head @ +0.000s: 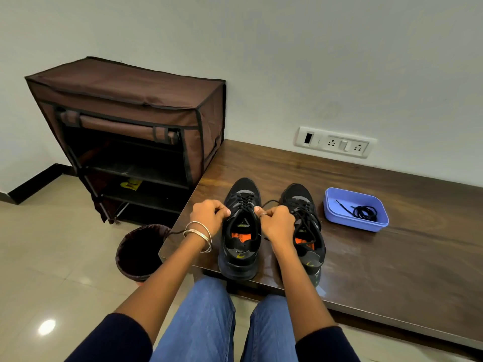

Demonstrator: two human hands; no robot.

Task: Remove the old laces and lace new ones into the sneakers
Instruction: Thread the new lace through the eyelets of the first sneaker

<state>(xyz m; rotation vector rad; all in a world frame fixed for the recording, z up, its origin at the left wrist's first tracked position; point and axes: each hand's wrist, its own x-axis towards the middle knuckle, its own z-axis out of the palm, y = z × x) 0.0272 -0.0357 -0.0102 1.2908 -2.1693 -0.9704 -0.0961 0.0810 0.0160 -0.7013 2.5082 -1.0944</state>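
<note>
A pale wall with a white switch-and-socket plate [335,143] backs a dark wood-grain counter [392,257], which stands on a glossy beige tiled floor [39,257].

Taking the left black sneaker [240,231] as the landmark and going left to right: far to its left and behind stands one brown fabric shoe rack [130,121] with its front flap rolled up, probably so shoes can be reached. Nearer on that side, on the floor below the counter's edge, sits one dark round waste bin [141,250], likely put there to take the old laces.

The left hand [207,216], with two thin metal bangles [198,235] at the wrist, is curled just left of the sneaker's tongue and pinches a black lace end; the right hand [277,223] does the same just to its right. The two pulls appear meant to even or tighten the lace across the top eyelets.

Touching or nearly touching on the right is the second black sneaker [303,231], its black lace [305,226] loose across the opening. Both heels face the person, handy for lacing.

Well to the right lies one shallow lilac plastic tray [356,209] holding one coiled black lace [364,212], kept within reach.
</note>
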